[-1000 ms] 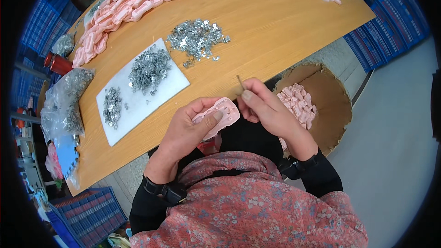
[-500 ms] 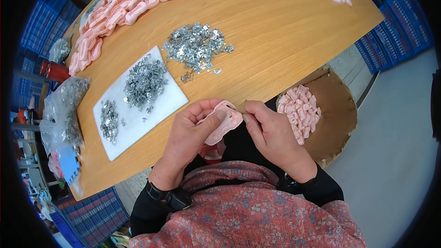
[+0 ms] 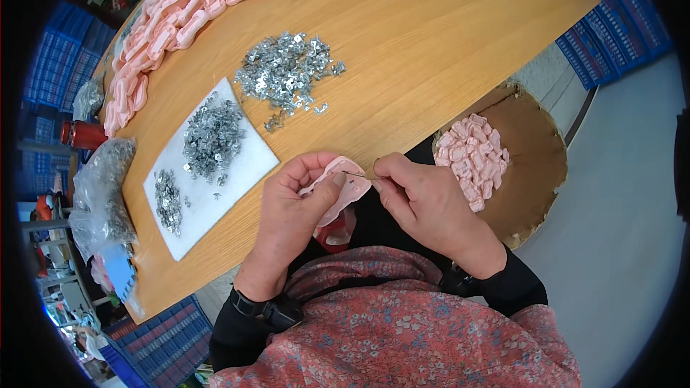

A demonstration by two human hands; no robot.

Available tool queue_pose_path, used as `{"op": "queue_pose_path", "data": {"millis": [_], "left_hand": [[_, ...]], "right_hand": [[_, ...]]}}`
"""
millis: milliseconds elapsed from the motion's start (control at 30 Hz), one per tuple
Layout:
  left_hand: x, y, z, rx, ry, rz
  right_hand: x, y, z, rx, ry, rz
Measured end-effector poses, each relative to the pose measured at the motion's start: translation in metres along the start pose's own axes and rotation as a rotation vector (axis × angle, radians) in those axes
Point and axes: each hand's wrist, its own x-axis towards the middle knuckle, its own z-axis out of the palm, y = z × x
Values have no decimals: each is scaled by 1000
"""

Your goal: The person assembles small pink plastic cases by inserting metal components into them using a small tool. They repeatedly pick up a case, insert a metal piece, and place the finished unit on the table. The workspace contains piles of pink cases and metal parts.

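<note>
My left hand (image 3: 291,201) is closed on a pale pink moulded plastic part (image 3: 339,202), thumb on top and fingers beneath, above my lap. The part has a wavy outline and small raised features. In my right hand (image 3: 424,205), thumb and forefinger pinch a thin dark metal tool (image 3: 358,174); its slim end lies across the upper edge of the pink part. Most of the tool is hidden by my fingers, so its exact kind does not show. On the table, a white pad (image 3: 253,167) bears a large heap of small metal clips (image 3: 213,140) and a smaller one.
Another pile of metal pieces (image 3: 284,75) lies on the wooden table (image 3: 410,50). Many pink parts (image 3: 180,14) are heaped along its far left. Right of my lap, a brown bin (image 3: 535,151) holds pink pieces (image 3: 474,158). Clear bags (image 3: 104,194) and a red canister (image 3: 83,134) line the left edge.
The view has shifted a little, so the table things sit farther left and up. More of the thin tool now shows over the pink part; both hands keep their hold.
</note>
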Motion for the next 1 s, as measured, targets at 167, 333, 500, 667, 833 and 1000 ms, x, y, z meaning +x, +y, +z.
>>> {"op": "queue_pose_path", "data": {"millis": [167, 333, 500, 667, 833, 1000], "left_hand": [[-1, -4, 2, 30, -7, 32], [0, -9, 5, 40, 27, 43], [-3, -8, 7, -32, 13, -5], [-5, -6, 9, -68, 7, -41], [-5, -5, 16, -49, 14, -71], [-6, -2, 25, -6, 42, -83]], "right_hand": [[-1, 5, -8, 134, -60, 45], [-5, 9, -9, 215, -17, 99], [-7, 14, -7, 302, 78, 170], [-7, 19, 2, 808, -67, 360], [-8, 24, -2, 828, -171, 392], [-14, 25, -2, 885, -132, 349]]}}
